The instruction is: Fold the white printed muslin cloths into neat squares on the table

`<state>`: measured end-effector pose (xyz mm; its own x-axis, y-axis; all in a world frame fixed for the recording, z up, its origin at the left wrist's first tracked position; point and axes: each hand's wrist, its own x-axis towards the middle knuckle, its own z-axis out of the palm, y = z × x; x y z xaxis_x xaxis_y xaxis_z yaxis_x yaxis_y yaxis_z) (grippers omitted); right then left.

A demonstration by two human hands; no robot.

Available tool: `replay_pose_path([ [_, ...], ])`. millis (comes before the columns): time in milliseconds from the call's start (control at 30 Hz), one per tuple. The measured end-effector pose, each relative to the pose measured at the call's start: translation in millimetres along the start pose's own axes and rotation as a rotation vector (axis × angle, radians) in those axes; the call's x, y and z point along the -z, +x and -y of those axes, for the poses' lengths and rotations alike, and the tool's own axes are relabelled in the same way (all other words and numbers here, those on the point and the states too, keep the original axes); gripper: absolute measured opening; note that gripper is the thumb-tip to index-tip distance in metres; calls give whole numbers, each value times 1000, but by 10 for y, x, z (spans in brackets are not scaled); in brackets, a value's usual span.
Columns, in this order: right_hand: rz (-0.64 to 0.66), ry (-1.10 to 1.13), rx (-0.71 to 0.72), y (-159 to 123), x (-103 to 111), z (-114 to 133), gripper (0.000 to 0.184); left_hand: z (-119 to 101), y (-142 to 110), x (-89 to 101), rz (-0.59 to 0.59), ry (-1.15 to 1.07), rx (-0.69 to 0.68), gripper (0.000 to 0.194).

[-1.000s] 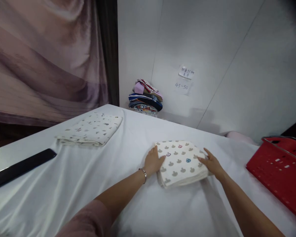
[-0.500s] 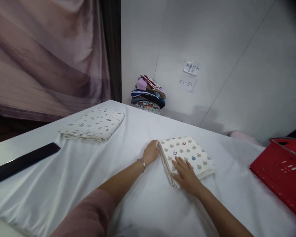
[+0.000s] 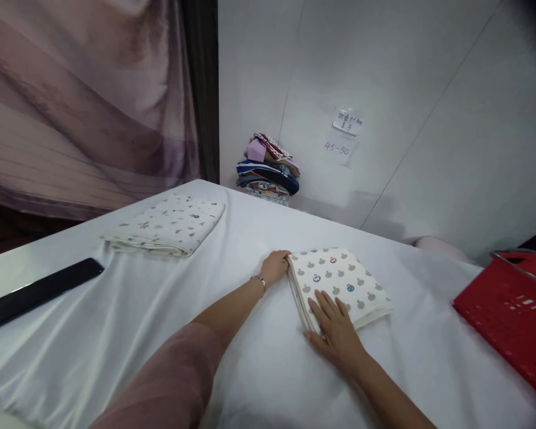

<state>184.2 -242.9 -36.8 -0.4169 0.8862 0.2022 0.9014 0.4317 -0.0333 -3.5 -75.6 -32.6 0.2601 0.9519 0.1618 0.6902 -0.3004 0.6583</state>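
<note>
A folded white cloth printed with grey mushroom shapes, a few of them coloured, lies on the white-covered table in front of me. At its far left corner, my left hand pinches the cloth's edge; a bracelet is on that wrist. Spread flat over the near left part of the cloth is my right hand, its fingers apart on the fabric and its thumb by the near left edge. Farther left lies a second folded white cloth with small dark prints, untouched by either hand.
A long black flat object lies at the table's left. On the right stands a red plastic basket with a metal handle. Beyond the far edge rises a stack of folded fabrics against the wall, where paper notes hang.
My right hand has left the cloth's right side and now lies flat on its near left part. My left hand has shifted to the far left corner. The cloth has turned slightly.
</note>
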Motion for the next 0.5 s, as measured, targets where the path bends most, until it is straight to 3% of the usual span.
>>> replay_pose_path([
  [167, -79, -83, 45, -33, -35, 42, 56, 25, 24, -53, -54, -11, 32, 32],
  [300, -79, -101, 24, -41, -20, 95, 57, 82, 68, -45, -24, -28, 41, 31],
  [500, -71, -104, 2, -17, -7, 137, 57, -71, 53, 80, -10, -31, -77, 43],
])
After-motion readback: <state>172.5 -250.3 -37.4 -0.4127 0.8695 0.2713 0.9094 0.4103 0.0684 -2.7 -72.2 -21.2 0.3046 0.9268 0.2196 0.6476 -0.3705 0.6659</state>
